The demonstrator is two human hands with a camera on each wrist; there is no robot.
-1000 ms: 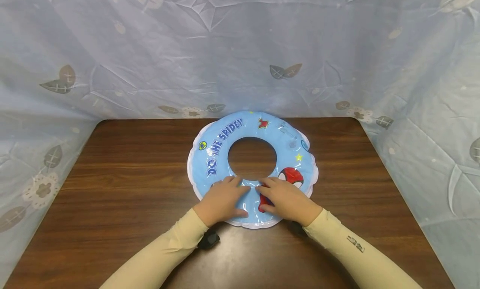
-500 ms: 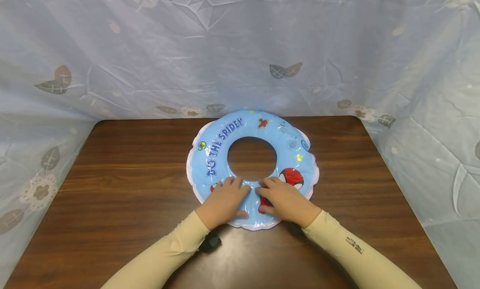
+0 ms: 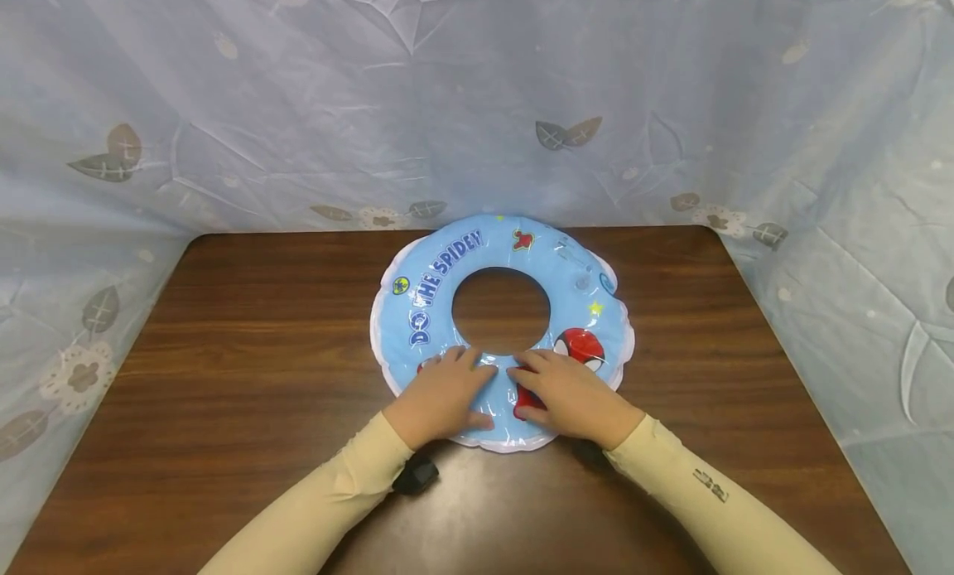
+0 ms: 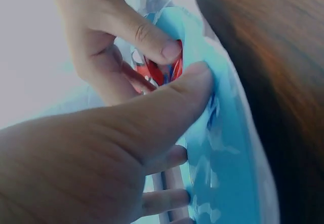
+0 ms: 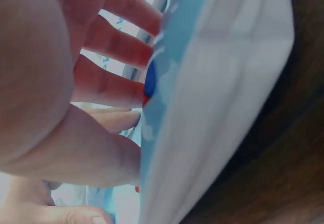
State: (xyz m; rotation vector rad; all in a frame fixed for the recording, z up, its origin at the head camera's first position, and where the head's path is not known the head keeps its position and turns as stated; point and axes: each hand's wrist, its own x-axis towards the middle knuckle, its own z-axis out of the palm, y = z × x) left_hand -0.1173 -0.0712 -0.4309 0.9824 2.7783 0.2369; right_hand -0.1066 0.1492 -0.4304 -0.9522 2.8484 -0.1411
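Note:
An inflated light blue swim ring [image 3: 574, 277] with a white rim lies flat on the table; it carries the words "DO THE SPIDEY" and red masked cartoon figures. On its near left side rests my left hand [image 3: 441, 393], fingers spread and thumb pointing inward. My right hand [image 3: 574, 395] rests opposite, partly covering a red figure. Seen from the left wrist, the thumb [image 4: 187, 87] and fingertips press on the blue vinyl. In the right wrist view, slightly bent fingers [image 5: 111, 84] meet the ring's top with their tips, the thumb nearer the rim.
The brown wood-grain table [image 3: 261, 351] reaches back to a pale blue patterned curtain [image 3: 477, 103], which also hangs at both sides. The ring's far edge lies near the table's back edge. A black device [image 3: 415, 475] sits under the left wrist.
Both hands stay in place on the swim ring, with only slight shifts of the left fingers and thumb. The head view tilts a little.

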